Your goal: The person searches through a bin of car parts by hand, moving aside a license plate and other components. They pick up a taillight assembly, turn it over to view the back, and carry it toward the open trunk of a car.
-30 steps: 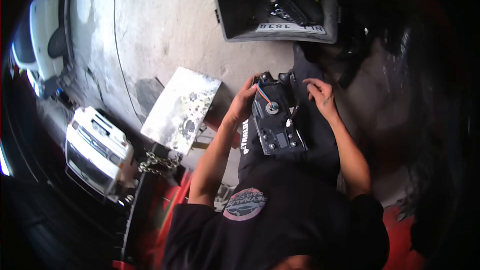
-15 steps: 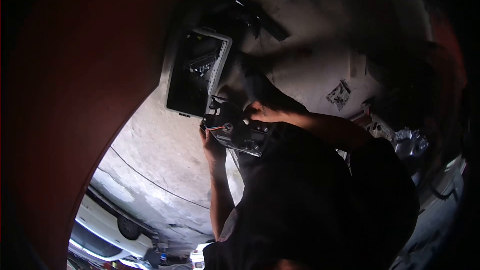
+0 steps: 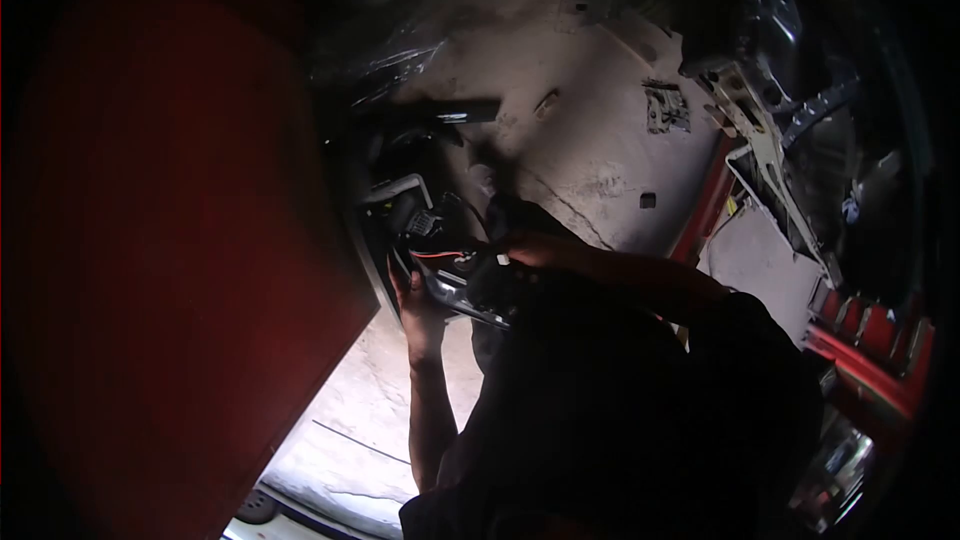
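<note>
A dark assembly (image 3: pixel 465 285) with a red wire (image 3: pixel 437 255) and a small white connector (image 3: pixel 503 260) is held in front of the body. My left hand (image 3: pixel 412 290) grips its left edge with the thumb on top. My right hand (image 3: pixel 525 248) is at its upper right, fingers closed by the white connector; deep shadow hides the fingertips. Just beyond the assembly lies the open grey-rimmed case (image 3: pixel 418 183), partly covered by it, with dark parts inside.
A large red panel (image 3: pixel 200 230) fills the left side. On the floor lie a crumpled packet (image 3: pixel 666 107), a small dark square piece (image 3: pixel 648 200) and a long black bar (image 3: pixel 455 112). Metal frames (image 3: pixel 765 160) and red metal parts (image 3: pixel 870 350) stand at the right.
The view has turned, bringing the metal frames and red parts at the right into sight. The assembly now tilts more and overlaps the case. Both hands remain on it.
</note>
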`<state>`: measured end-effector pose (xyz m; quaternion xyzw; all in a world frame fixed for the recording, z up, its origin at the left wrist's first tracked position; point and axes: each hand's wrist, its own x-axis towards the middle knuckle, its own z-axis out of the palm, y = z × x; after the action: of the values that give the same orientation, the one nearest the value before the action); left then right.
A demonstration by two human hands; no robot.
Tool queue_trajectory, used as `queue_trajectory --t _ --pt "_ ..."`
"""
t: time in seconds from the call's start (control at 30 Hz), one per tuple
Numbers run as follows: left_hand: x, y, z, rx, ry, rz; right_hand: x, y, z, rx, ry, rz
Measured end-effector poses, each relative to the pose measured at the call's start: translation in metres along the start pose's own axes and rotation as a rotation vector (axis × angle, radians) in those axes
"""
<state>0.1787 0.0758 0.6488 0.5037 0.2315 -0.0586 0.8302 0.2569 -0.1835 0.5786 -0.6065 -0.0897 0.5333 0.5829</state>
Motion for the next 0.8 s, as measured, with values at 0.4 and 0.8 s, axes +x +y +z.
queue_trajectory --t 0.4,0.8 --pt "0.016 -0.024 0.199 -0.402 -0.474 -0.353 -0.183 -0.026 -0.046 -0.084 0.758 -0.41" --pt "0.055 -0.057 0.356 -0.192 -0.584 -0.322 -0.362 0.0 -0.171 0.664 1.032 -0.526"
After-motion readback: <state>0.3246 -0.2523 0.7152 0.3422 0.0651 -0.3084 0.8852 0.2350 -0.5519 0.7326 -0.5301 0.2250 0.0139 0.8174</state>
